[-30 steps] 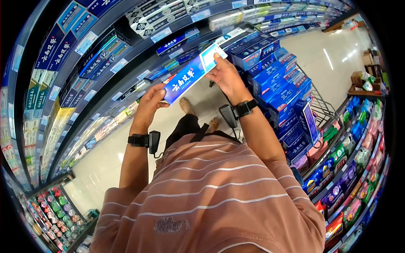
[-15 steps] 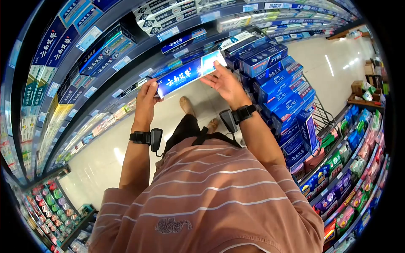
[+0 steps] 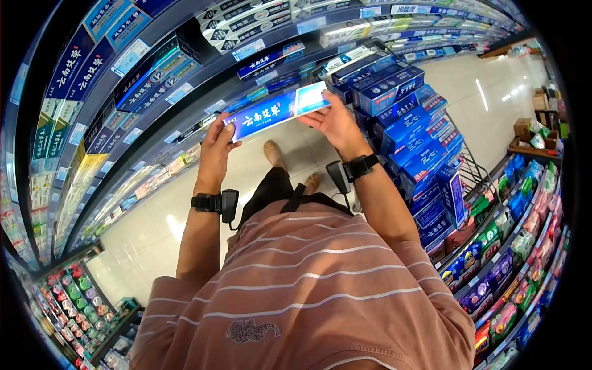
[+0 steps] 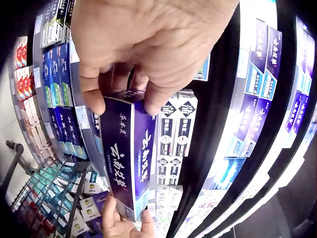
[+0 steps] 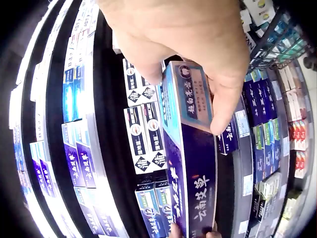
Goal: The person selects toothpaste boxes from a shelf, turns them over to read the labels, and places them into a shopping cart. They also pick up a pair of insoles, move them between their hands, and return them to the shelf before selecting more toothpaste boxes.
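Observation:
A long blue and white toothpaste box with large white lettering is held up in front of the shelves, its right end a little higher in the head view. My left hand pinches the box's left end between thumb and fingers. At the pale end, my right hand grips it the same way. The left wrist view shows the left thumb and fingers on opposite sides of the dark blue box. Right wrist view: thumb and fingers straddle the light blue end of the box.
Shelves of toothpaste boxes curve along the left and front. To the right stands a wire cart beside stacked blue boxes. Packaged goods line a shelf at lower right. Pale floor tiles lie below.
The toothpaste box has swung from a steep slant to a flatter one, its left end shifting left and up. My right thumb has slid from its printed face toward the end edge.

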